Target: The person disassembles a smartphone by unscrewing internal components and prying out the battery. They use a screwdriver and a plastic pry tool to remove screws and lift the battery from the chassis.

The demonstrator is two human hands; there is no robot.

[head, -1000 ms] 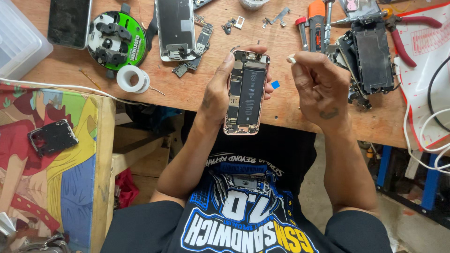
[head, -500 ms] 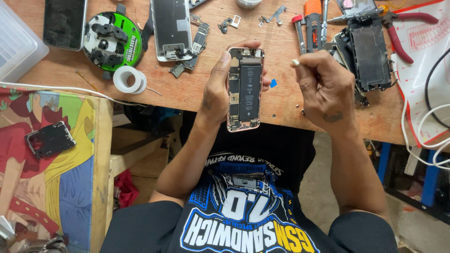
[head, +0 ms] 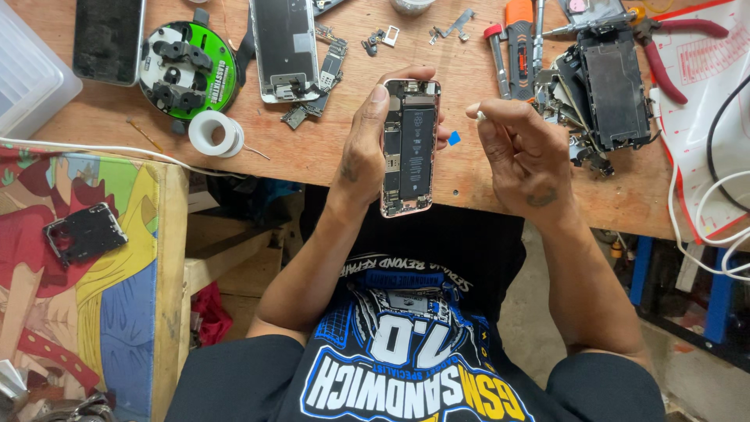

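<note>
My left hand (head: 366, 148) grips an opened phone body (head: 409, 147), its black battery and circuit boards facing up, held over the near edge of the wooden workbench (head: 312, 156). My right hand (head: 522, 153) hovers just right of the phone, with the fingers curled and a tiny pale part (head: 478, 115) pinched at the fingertips. A small blue tab (head: 454, 138) lies between the two hands.
On the bench lie a detached phone screen (head: 283, 48), a green round tool holder (head: 187, 76), a roll of white tape (head: 212, 133), screwdrivers (head: 517, 39), red pliers (head: 664, 55), a dismantled phone pile (head: 609, 90) and a clear plastic box (head: 23, 70). A black frame (head: 84, 232) rests on a colourful cloth at left.
Both hands and the phone sit slightly lower and closer in view. The right hand keeps its pinch on the small part, staying beside the phone.
</note>
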